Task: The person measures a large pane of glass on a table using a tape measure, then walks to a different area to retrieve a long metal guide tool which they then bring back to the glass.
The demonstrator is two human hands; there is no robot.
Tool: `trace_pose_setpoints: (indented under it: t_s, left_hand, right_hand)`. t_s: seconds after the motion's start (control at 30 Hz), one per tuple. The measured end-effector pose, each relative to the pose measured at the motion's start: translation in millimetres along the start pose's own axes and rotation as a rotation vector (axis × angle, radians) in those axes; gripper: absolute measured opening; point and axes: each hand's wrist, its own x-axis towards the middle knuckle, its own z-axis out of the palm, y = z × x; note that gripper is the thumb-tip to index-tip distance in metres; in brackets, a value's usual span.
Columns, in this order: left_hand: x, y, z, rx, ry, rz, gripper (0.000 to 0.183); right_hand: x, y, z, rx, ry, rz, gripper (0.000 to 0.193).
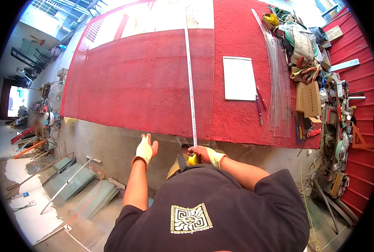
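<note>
A large clear glass sheet (pixel 128 80) lies on the red-covered table (pixel 237 122), with a bright reflection across its far part. My right hand (pixel 208 154), in a cream and red work glove, is closed around a yellow tape measure (pixel 192 159) just off the near edge. From it the pale tape blade (pixel 190 75) runs straight out across the glass to the far side. At the table's near edge, further left, my left hand (pixel 146 149) wears a matching glove, its fingers extended and nothing in it; whether it touches the glass is unclear.
Right of the glass sit a white notepad (pixel 239 78), pens (pixel 260 109) and long narrow glass strips (pixel 279 101). Tools, gloves and a cardboard box (pixel 311 100) crowd the table's right side. Glass panes (pixel 73 180) lean at the lower left, near a loose orange cord (pixel 88 203).
</note>
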Motion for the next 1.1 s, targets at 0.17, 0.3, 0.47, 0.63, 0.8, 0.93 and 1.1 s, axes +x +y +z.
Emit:
trace_pose_setpoints:
  t_s: [0.17,0.3,0.47,0.63,0.8,0.93,1.1]
  left_hand:
    - [2,-11,10,0.255,-0.055,0.055,0.074]
    - [8,-3,7,0.032,0.023,-0.005,0.075]
    - [22,-27,33,-0.079,0.105,-0.038,0.078]
    - [9,-9,15,-0.116,0.106,-0.026,0.077]
    - [12,-19,24,0.350,0.056,0.034,0.074]
    - [18,-26,45,-0.202,0.270,-0.025,0.065]
    - [-19,43,9,-0.648,0.322,0.038,0.049]
  right_hand:
    - [-11,-18,31,0.058,0.090,0.100,0.033]
    - [4,-5,22,0.067,0.112,0.087,0.035]
    - [5,4,23,0.041,0.077,0.079,0.034]
    - [6,13,17,0.011,-0.005,0.120,0.033]
    - [9,12,32,0.111,0.053,0.263,0.023]
    - [18,21,35,0.045,0.030,0.250,0.037]
    - [32,24,29,0.032,0.000,0.371,0.033]
